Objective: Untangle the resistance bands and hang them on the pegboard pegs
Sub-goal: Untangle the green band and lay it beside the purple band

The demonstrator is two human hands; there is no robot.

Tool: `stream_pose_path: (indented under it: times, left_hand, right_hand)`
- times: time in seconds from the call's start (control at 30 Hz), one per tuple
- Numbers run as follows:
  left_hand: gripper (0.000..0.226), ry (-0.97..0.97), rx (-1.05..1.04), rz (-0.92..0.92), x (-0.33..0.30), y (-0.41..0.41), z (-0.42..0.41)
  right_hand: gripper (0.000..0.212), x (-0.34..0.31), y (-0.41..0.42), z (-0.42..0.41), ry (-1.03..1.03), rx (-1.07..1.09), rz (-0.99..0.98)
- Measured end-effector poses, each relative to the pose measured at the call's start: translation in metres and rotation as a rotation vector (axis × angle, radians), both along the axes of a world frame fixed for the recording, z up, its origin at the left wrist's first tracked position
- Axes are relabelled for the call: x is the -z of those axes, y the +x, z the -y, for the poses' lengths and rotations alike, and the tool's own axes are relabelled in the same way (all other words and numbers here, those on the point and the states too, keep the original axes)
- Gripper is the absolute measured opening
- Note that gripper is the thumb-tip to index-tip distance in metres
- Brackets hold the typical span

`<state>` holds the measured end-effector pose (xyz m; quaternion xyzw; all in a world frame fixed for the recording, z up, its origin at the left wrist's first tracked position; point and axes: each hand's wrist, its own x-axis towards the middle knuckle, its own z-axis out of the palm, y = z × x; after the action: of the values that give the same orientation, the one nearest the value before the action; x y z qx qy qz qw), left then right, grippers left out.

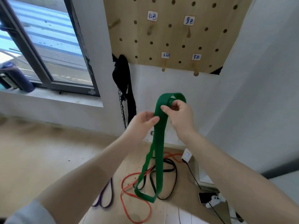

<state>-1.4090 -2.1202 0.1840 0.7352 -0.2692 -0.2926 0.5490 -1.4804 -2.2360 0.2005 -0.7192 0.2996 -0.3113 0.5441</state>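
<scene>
A wide green resistance band (159,143) hangs as a long loop in front of me, its bottom end just above the floor. My right hand (179,115) grips its top fold, fingers hooked through the loop. My left hand (142,121) pinches the band's left edge a little lower. On the floor lie a red band (129,198), a black band (169,178) and a purple band (105,198); red and black overlap. The wooden pegboard (174,39) on the wall above carries several pegs, one being a lower peg (196,73), under handwritten labels.
A black belt with a chain (123,88) hangs at the pegboard's lower left corner. A window (43,46) with a sill is at left. A phone (207,197), a white charger (186,155) and cables lie on the floor at right.
</scene>
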Motion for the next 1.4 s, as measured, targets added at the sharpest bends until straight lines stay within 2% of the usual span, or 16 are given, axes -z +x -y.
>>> stream_pose_path:
  times: [0.13,0.27,0.4,0.5,0.63,0.77,0.83,0.9,1.0,1.07,1.1,1.17,1.27,1.33,1.4]
  left_hand:
    - [0.029,-0.034,-0.052,-0.041,0.032,-0.010,-0.003]
    - [0.038,0.019,-0.043,0.083,0.038,-0.005,-0.002]
    - [0.050,-0.036,-0.021,0.021,0.040,0.003,-0.006]
    - [0.061,-0.020,0.023,0.079,0.048,-0.007,-0.001]
    - [0.040,-0.069,-0.079,0.199,0.048,-0.003,0.009]
    - [0.027,-0.102,-0.047,0.065,0.048,0.020,-0.002]
    - [0.021,-0.116,-0.101,0.072,0.047,0.035,-0.008]
    - [0.020,-0.038,-0.152,0.100,0.051,0.052,-0.009]
    - [0.045,0.174,-0.095,0.095,0.064,0.057,0.001]
    - [0.061,0.220,-0.086,0.136,0.070,0.043,0.005]
    - [0.060,0.185,-0.097,0.172,0.072,0.033,0.006]
    - [0.043,0.043,-0.086,0.177,0.075,0.011,0.000]
    - [0.025,0.002,0.085,0.012,0.079,-0.017,-0.011]
    - [0.018,0.006,0.124,0.015,0.085,-0.018,-0.012]
    - [0.015,-0.041,0.050,-0.025,0.080,-0.012,-0.009]
  right_hand:
    - [0.011,0.000,0.003,-0.004,0.159,0.027,0.040]
    - [0.013,-0.009,0.007,-0.011,0.225,0.079,0.102]
    - [0.006,-0.019,0.008,-0.011,0.262,0.121,0.169]
    - [0.008,-0.024,0.015,-0.016,0.279,0.095,0.158]
    - [0.015,-0.022,0.024,-0.016,0.275,0.097,0.117]
    - [0.025,-0.011,0.018,0.004,0.167,0.123,-0.005]
    - [0.024,-0.002,0.012,0.013,0.145,0.116,-0.117]
    - [0.025,0.005,0.006,0.017,0.145,0.109,-0.183]
    - [0.025,0.000,0.010,0.011,0.221,0.092,-0.104]
    - [0.025,-0.009,0.018,0.005,0.283,0.085,-0.072]
    - [0.025,-0.012,0.022,0.003,0.319,0.088,-0.073]
    - [0.025,-0.017,0.028,0.003,0.461,0.102,-0.058]
    - [0.014,-0.020,0.031,0.007,0.728,0.149,0.041]
    - [0.011,-0.020,0.032,0.010,0.788,0.179,0.074]
    - [0.013,-0.018,0.032,0.016,0.769,0.185,0.156]
